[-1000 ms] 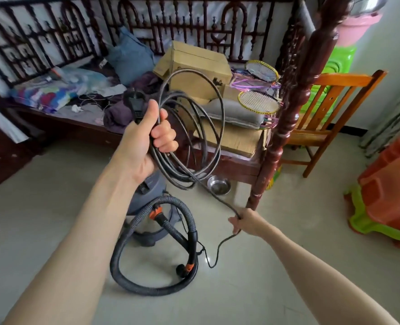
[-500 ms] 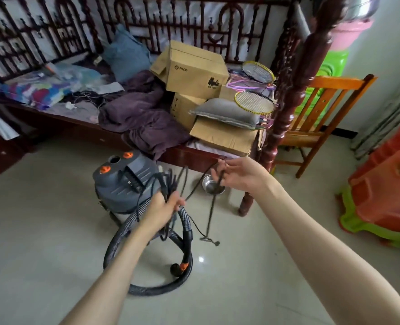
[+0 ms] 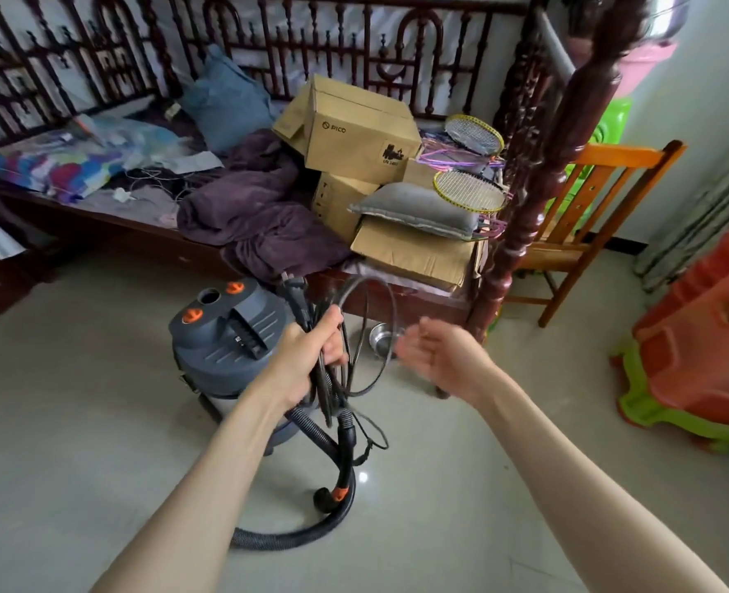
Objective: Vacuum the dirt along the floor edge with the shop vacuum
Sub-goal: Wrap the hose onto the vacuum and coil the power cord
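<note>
- My left hand (image 3: 311,357) is clenching the coiled cord (image 3: 345,336) above the vacuum (image 3: 225,336).
- My right hand (image 3: 435,353) is hanging released, palm up, beside the loops.
- The vacuum is sitting on the floor (image 3: 76,400), hose (image 3: 311,520) curling in front.

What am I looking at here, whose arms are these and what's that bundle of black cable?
There is no robot. A camera worn on a person's head looks down at their two bare hands. The left hand grips the coiled power cord with its plug sticking up. The right hand is open and holds nothing. On the tiled floor stands the grey shop vacuum, its ribbed hose looped beside it. Behind is a wooden bed piled with cardboard boxes.
</note>
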Available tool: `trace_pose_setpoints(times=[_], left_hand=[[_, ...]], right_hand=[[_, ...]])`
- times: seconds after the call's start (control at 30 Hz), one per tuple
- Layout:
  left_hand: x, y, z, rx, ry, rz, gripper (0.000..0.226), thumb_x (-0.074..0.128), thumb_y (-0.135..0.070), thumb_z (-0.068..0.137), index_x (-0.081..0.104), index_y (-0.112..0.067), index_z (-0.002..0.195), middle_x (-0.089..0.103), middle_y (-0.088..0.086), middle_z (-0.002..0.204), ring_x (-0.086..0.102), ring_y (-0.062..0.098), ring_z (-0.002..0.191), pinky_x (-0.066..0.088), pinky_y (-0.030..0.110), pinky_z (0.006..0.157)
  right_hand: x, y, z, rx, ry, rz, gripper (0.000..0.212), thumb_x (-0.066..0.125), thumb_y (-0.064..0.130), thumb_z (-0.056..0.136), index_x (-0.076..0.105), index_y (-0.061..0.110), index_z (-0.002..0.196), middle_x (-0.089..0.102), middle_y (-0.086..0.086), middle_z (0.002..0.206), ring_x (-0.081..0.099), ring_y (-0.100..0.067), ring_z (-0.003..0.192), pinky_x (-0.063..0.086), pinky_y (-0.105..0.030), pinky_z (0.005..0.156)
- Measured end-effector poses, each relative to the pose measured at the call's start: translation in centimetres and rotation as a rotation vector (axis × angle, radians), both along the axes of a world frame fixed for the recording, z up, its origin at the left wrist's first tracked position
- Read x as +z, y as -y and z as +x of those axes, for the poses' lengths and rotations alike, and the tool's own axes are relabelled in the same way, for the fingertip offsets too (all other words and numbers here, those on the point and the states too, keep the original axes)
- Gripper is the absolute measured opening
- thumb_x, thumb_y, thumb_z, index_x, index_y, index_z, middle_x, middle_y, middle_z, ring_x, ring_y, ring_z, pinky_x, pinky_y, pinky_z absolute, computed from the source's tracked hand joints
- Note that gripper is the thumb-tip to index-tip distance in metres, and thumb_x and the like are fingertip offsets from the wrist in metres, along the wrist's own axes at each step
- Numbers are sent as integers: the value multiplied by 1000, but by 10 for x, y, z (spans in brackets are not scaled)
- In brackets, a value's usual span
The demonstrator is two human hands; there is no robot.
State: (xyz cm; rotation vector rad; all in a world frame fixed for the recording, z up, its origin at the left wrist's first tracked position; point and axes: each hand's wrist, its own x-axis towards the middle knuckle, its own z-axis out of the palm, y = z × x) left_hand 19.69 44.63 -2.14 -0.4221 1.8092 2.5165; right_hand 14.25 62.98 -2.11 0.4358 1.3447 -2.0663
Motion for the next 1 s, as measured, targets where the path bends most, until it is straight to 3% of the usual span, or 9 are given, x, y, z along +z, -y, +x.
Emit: trace_pose_setpoints(times=[0.07, 0.2, 0.3, 0.37, 0.43, 0.63, 0.73, 0.87, 1.0], left_hand=[[17, 8, -10, 32, -20, 151, 28, 47, -21, 98, 46, -10, 73, 32, -6, 45, 31, 9, 41, 43, 27, 55], [49, 16, -24, 34, -75, 345, 30, 43, -23, 100, 45, -12, 73, 31, -6, 45, 29, 7, 40, 44, 21, 48], [69, 23, -31, 39, -109, 417, 29, 42, -26, 99, 47, -13, 73, 30, -7, 45, 29, 6, 39, 40, 18, 47], [76, 34, -34, 61, -121, 473, 29, 41, -29, 98, 47, -15, 74, 30, -8, 44, 28, 5, 38, 37, 15, 46], [80, 53, -36, 107, -119, 480, 28, 41, -31, 97, 46, -16, 74, 30, -9, 44, 28, 4, 37, 35, 13, 44], [68, 111, -39, 239, -63, 101, 24, 41, -27, 95, 43, -14, 74, 29, -9, 42, 26, 2, 32, 27, 13, 34], [36, 114, -51, 240, 50, -318, 36, 44, -20, 100, 35, -14, 66, 26, -7, 46, 23, 7, 37, 22, 17, 40], [-21, 99, -67, 201, 218, -636, 47, 47, -22, 99, 38, -14, 54, 36, -5, 44, 29, 13, 42, 21, 20, 41], [-61, 74, -73, 145, 275, -671, 53, 43, -27, 100, 70, -23, 54, 63, 12, 60, 51, 21, 56, 38, 24, 50]], right_hand=[[-32, -4, 12, 242, -65, 258, 21, 45, 1, 98, 58, -9, 111, 72, -17, 96, 72, -22, 83, 59, -27, 72], [-71, 16, 21, 781, -364, 614, 66, 62, 5, 91, 31, 13, 148, 39, -1, 149, 36, -19, 137, 31, -27, 108], [-86, 49, 5, 907, -550, 688, 51, 64, 10, 91, 46, 11, 139, 49, 1, 131, 43, -11, 119, 31, -20, 99], [-105, 60, -10, 947, -569, 784, 17, 59, 14, 93, 66, 6, 106, 65, -10, 108, 51, -12, 90, 41, -26, 84], [-132, 51, -27, 964, -529, 944, 19, 54, 15, 92, 68, 2, 88, 66, -18, 90, 53, -17, 75, 39, -27, 70], [-154, -3, -90, 1000, -488, 1399, 23, 54, 30, 95, 62, 13, 83, 62, -7, 88, 61, -26, 93, 39, -24, 64], [-139, -1, -125, 659, -183, 1124, 35, 65, 28, 90, 58, 8, 62, 68, -8, 71, 64, -21, 70, 53, -29, 70], [-95, 26, -148, 385, 185, 374, 29, 57, 11, 97, 54, 0, 70, 53, -10, 49, 54, -12, 34, 53, -24, 45], [-53, 75, -154, 229, 292, 61, 29, 46, 9, 101, 56, -4, 77, 68, -16, 61, 70, -22, 55, 58, -30, 74]])
